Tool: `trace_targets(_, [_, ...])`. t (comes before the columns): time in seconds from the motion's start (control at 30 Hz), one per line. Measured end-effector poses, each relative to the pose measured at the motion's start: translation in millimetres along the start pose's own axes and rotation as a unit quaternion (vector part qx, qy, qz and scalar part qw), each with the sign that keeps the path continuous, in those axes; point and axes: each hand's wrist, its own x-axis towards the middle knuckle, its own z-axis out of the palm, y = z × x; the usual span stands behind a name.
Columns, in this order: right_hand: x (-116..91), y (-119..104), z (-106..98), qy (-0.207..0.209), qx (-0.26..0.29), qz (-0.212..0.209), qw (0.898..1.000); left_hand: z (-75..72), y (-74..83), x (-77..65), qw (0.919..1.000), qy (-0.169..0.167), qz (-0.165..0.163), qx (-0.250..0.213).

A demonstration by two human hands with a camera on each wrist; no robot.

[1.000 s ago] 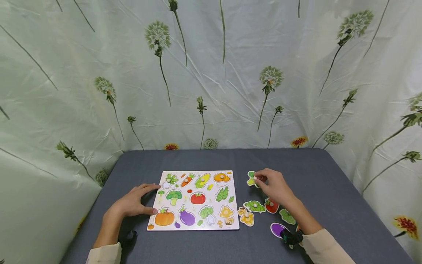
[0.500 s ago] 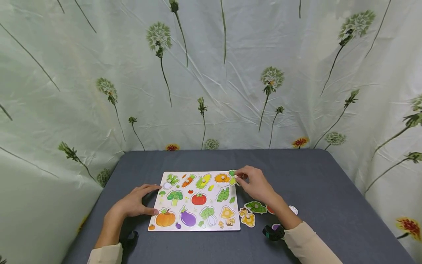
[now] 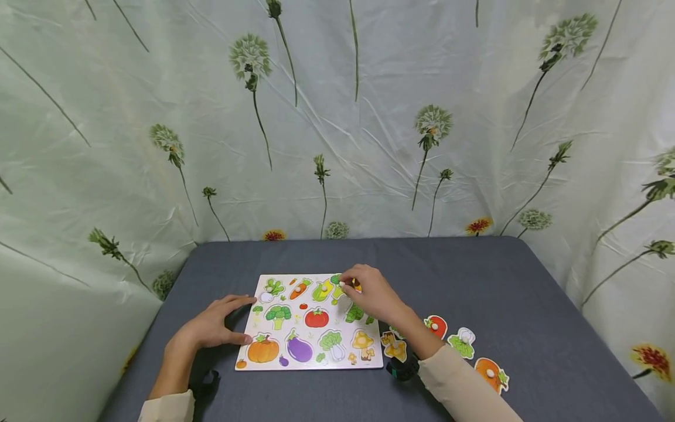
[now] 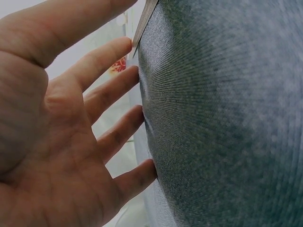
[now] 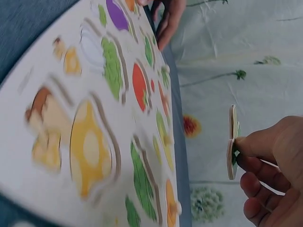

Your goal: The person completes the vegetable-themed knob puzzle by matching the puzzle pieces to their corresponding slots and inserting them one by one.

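Observation:
My right hand [image 3: 373, 292] pinches a broccoli puzzle piece [image 3: 336, 286] by its small knob, over the back right part of the white vegetable puzzle board [image 3: 308, 366]. In the right wrist view the piece [image 5: 232, 142] stands edge-on between thumb and fingers, raised above the board. My left hand [image 3: 216, 322] lies at the board's left side, with the thumb near the pumpkin picture and the fingertips at the upper left edge. Spread, fairly straight fingers [image 4: 111, 97] show in the left wrist view. Knobbed carrot [image 3: 300, 289] and corn [image 3: 322, 289] pieces sit in the top row.
Right of the board lie loose pieces: a mushroom [image 3: 394, 347], a tomato [image 3: 435, 326], a leafy green and white vegetable [image 3: 462, 343] and a pumpkin [image 3: 491, 375]. My right forearm partly covers another green piece. A flowered curtain [image 3: 369, 146] hangs behind the grey table [image 3: 453, 264].
My right hand has taken the broccoli piece off the table right of the board and carried it left, over the board's top row. The left hand stays in place.

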Motion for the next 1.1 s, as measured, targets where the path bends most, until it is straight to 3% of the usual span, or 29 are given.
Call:
trace_targets(0.57, [21, -33, 46, -0.045, 0.018, -0.036, 0.998, -2.9, 2.3, 1.4, 0.9999, -0.004, 0.008, 0.005])
trace_targets(0.83, [33, -47, 66, -0.067, 0.03, -0.033, 0.997, -2.1, -2.1, 0.8, 1.0, 0.005, 0.004, 0.007])
trace_targets(1.1, [41, -57, 83, -0.074, 0.007, -0.052, 0.996, -1.0, 1.7, -2.3, 1.0, 0.004, 0.003, -0.001])
